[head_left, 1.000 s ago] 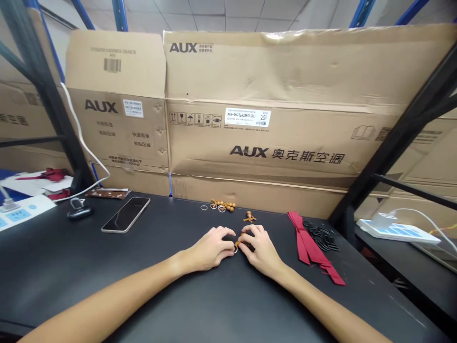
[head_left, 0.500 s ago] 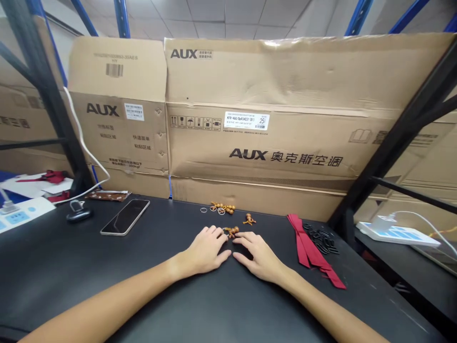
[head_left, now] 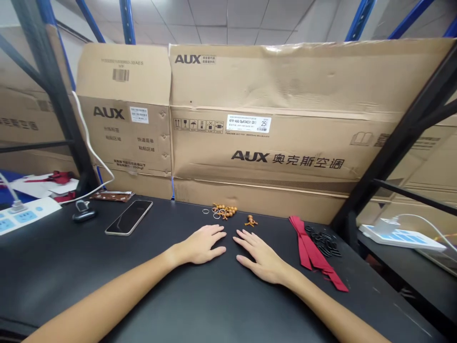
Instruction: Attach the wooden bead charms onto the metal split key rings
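Observation:
My left hand (head_left: 204,244) rests on the black table (head_left: 200,305), fingers stretched out and holding nothing. Across a small gap, my right hand (head_left: 260,255) lies the same way, its thumb and fingers apart. Beyond the fingertips is a small pile of brown beaded pieces (head_left: 228,210), too small to make out closely, with thin metal rings (head_left: 216,216) among and beside it. One separate brown beaded piece with cord ends (head_left: 251,220) sits to the right of the pile, past my right fingertips. Neither hand touches these pieces.
Red fabric strips (head_left: 314,250) and a heap of black loops or clips (head_left: 324,240) lie at right. A phone (head_left: 129,217), a small black case (head_left: 84,215) and a brown packet (head_left: 112,196) are at left. Cardboard panels (head_left: 257,166) wall the back; power strips (head_left: 400,237) flank both sides.
The brown beaded piece that was between my fingertips now lies with the pile behind, its ring beside it. Both hands have let go and drawn slightly apart. The view has shifted a little.

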Demonstrator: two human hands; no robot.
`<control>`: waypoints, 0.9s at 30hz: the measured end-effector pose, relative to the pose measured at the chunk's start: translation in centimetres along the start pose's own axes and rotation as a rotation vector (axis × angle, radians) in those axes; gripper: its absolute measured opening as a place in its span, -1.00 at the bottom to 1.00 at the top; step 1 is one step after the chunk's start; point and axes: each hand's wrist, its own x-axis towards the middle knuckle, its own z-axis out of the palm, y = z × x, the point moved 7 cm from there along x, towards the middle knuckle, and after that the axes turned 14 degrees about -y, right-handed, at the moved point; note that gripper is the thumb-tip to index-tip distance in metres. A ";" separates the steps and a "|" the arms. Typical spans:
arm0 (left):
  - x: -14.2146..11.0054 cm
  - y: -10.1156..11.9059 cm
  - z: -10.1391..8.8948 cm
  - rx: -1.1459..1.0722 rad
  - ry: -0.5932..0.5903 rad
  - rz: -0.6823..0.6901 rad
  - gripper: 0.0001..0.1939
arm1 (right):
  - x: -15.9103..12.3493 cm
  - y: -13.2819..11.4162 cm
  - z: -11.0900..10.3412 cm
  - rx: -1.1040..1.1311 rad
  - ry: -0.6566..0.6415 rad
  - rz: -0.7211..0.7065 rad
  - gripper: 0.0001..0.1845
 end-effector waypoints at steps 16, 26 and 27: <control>0.0 0.1 0.1 0.014 0.031 0.003 -0.46 | 0.1 0.0 0.2 -0.018 0.025 -0.010 -0.38; 1.2 -4.8 -0.9 0.058 0.155 -0.233 -0.39 | 1.2 5.8 -1.3 -0.144 0.221 0.145 -0.34; 1.4 -5.8 -0.8 0.050 0.140 -0.275 -0.37 | 1.3 6.5 -1.3 -0.131 0.208 0.160 -0.34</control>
